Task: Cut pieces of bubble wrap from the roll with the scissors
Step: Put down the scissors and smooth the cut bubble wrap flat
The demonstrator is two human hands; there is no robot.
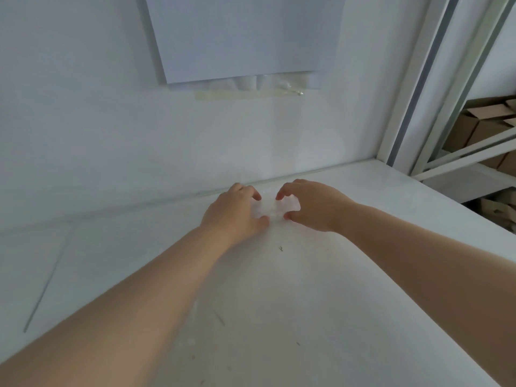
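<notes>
A small clear piece of bubble wrap (272,208) lies on the white table (279,303) close to the back wall. My left hand (233,212) grips its left side with curled fingers and thumb. My right hand (310,206) grips its right side the same way. Both arms reach far forward across the table. No scissors and no roll of bubble wrap show in this view.
A white wall rises right behind the hands, with a sheet of paper (243,37) taped to it. A white metal shelf frame (435,88) stands at the right, with cardboard boxes (483,127) on the shelves behind it.
</notes>
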